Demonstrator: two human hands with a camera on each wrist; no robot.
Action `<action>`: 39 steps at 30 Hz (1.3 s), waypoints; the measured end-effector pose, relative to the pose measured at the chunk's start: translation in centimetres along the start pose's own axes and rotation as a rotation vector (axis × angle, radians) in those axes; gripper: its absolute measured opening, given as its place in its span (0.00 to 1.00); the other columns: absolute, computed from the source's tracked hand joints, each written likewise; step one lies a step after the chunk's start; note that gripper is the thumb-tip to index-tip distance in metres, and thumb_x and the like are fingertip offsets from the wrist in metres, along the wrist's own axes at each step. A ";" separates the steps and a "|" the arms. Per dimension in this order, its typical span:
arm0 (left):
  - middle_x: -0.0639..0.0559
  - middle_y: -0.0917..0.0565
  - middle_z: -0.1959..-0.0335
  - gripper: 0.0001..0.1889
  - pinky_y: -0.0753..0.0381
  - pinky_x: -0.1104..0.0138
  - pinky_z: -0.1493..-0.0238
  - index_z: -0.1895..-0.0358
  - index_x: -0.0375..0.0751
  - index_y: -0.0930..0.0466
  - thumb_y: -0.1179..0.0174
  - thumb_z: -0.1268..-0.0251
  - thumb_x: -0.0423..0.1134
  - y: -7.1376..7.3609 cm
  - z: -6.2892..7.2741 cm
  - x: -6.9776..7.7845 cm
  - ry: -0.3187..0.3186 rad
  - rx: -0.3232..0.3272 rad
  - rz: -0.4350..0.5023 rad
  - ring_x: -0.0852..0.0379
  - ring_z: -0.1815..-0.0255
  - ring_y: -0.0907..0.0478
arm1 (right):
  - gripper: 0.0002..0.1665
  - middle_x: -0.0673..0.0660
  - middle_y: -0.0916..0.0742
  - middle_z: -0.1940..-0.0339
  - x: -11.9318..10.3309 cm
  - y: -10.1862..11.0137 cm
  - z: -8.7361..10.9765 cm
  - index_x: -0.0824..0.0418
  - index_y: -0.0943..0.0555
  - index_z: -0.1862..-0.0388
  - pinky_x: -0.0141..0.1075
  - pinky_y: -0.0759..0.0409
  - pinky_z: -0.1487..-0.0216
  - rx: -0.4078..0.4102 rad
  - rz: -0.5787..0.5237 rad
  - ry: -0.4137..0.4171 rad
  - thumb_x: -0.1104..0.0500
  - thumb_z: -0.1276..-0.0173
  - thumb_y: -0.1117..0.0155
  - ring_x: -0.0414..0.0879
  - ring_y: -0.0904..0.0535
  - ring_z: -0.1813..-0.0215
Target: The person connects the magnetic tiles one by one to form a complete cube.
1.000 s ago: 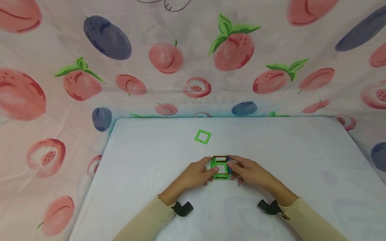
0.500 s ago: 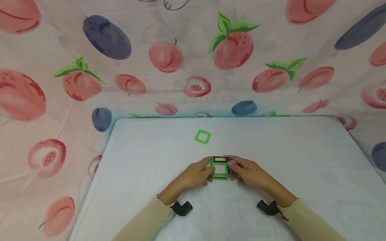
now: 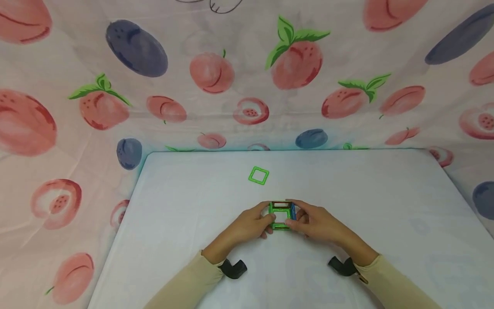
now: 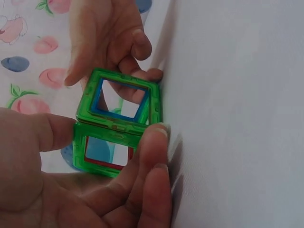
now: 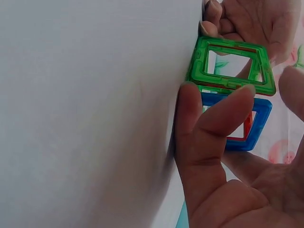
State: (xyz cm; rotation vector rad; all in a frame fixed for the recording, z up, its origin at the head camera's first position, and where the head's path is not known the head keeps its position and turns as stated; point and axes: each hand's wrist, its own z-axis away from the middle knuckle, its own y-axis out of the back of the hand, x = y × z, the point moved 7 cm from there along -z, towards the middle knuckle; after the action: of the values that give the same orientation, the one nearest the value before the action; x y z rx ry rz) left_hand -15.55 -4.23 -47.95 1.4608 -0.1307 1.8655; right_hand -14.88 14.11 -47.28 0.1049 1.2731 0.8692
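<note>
A small open cube frame (image 3: 281, 226) built of magnetic tiles stands on the table between both hands, with green, blue and red edges. My left hand (image 3: 248, 225) holds its left side, where the left wrist view shows the thumb and fingers about a green tile (image 4: 105, 167). My right hand (image 3: 320, 224) is at the right side, fingers bent along the blue tile (image 5: 259, 124). In the right wrist view its thumb (image 5: 293, 90) stands slightly off the cube. Fingers partly cover the lower edges.
A loose green square tile (image 3: 259, 175) lies flat on the white table (image 3: 193, 184), beyond the cube. Fruit-printed cloth (image 3: 216, 107) hangs behind and at the sides. Each wrist has a black mount (image 3: 233, 269) below it.
My right thumb has moved down along the cube's near right side. The cube has turned slightly and shifted a little left. My left hand still holds it, and the loose tile stays put.
</note>
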 end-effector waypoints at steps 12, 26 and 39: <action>0.49 0.11 0.71 0.27 0.22 0.64 0.63 0.25 0.48 0.33 0.46 0.22 0.50 -0.1 0.1 0.3 0.017 -0.013 0.027 0.55 0.72 0.15 | 0.45 0.56 0.16 0.60 0.0 0.2 0.0 0.56 0.35 0.22 0.38 0.18 0.69 -0.045 0.001 0.037 0.42 0.31 0.30 0.47 0.18 0.70; 0.52 0.11 0.70 0.37 0.21 0.64 0.57 0.17 0.55 0.46 0.44 0.23 0.56 0.2 0.0 0.2 -0.023 -0.062 -0.049 0.57 0.71 0.15 | 0.44 0.57 0.16 0.54 0.3 0.4 0.0 0.52 0.39 0.18 0.39 0.18 0.67 -0.075 -0.023 0.023 0.42 0.26 0.36 0.49 0.17 0.66; 0.55 0.12 0.70 0.38 0.20 0.65 0.61 0.17 0.68 0.52 0.45 0.23 0.58 0.3 0.0 0.1 -0.025 -0.078 -0.092 0.58 0.70 0.15 | 0.36 0.56 0.13 0.58 -0.5 3.6 -2.8 0.54 0.36 0.19 0.42 0.20 0.55 -0.029 0.068 0.019 0.42 0.20 0.45 0.49 0.17 0.61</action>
State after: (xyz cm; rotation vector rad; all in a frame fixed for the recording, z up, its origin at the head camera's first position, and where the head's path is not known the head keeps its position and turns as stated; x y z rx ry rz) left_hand -15.70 -4.39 -47.77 1.4138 -0.1444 1.7501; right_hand -19.14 15.19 -45.93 0.1177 1.2807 0.9482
